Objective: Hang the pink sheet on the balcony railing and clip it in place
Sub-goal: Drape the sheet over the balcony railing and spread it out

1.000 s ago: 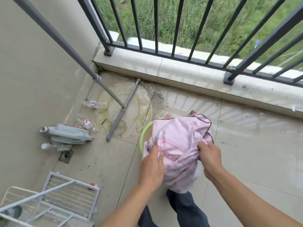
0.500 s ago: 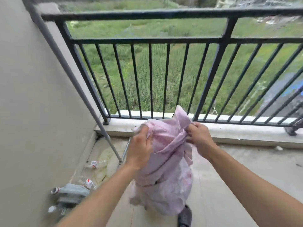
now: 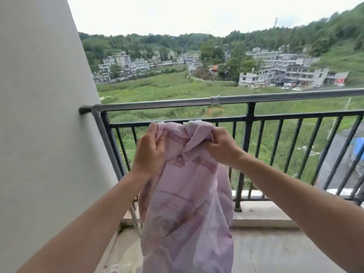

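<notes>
The pink sheet (image 3: 187,209) hangs bunched in front of me, held up at chest height by its top edge. My left hand (image 3: 150,150) grips the sheet's upper left part and my right hand (image 3: 220,147) grips its upper right part. The sheet's lower part drops out of the bottom of the view. Behind my hands runs the balcony railing (image 3: 275,98), a grey top pipe over a dark frame with vertical bars. The sheet's top sits level with the lower dark rail, below the grey pipe and on my side of it. No clips are in view.
A plain grey wall (image 3: 43,134) closes the left side and meets the railing at its corner. A slanted grey pole (image 3: 107,142) leans down along that corner. A low concrete curb (image 3: 266,215) runs under the railing.
Both hands have lifted the sheet from a green basin on the floor up to railing height. My view has tilted up from the floor to the railing top and the landscape beyond.
</notes>
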`<action>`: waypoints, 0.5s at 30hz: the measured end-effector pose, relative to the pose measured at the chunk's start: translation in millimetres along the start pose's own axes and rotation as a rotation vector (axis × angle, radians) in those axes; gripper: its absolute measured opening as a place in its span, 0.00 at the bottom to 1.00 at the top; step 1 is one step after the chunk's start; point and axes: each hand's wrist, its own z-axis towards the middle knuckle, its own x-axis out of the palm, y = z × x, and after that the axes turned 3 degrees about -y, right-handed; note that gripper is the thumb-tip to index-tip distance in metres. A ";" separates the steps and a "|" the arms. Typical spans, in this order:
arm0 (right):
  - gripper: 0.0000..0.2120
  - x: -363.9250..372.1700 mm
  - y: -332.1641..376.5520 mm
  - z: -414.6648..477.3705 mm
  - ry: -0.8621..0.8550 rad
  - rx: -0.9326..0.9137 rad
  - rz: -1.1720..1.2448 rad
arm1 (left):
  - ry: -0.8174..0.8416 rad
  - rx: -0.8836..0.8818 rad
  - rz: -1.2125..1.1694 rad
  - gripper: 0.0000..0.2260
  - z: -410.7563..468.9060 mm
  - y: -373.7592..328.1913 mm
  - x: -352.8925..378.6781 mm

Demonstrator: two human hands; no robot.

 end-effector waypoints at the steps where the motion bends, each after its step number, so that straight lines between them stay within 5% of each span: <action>1: 0.12 -3.0 17.9 11.3 -0.053 -0.055 0.004 | -0.024 -0.005 -0.022 0.10 11.9 -7.8 -10.2; 6: 0.11 -13.5 91.6 81.1 -0.290 -0.182 0.084 | 0.042 -0.129 -0.368 0.10 59.1 -35.7 -47.9; 8: 0.11 -22.2 110.3 113.1 -0.380 -0.171 0.113 | 0.157 -0.244 -0.372 0.19 58.5 -20.4 -43.8; 10: 0.12 -32.7 124.7 145.1 -0.432 -0.138 0.145 | 0.235 -0.381 -0.329 0.16 46.5 0.9 -23.1; 13: 0.11 -50.2 142.7 194.6 -0.492 -0.096 0.162 | 0.124 -0.444 -0.286 0.05 53.8 20.6 6.2; 15: 0.10 -67.9 146.0 226.4 -0.539 -0.102 0.151 | 0.039 -0.372 -0.226 0.06 86.3 20.0 12.3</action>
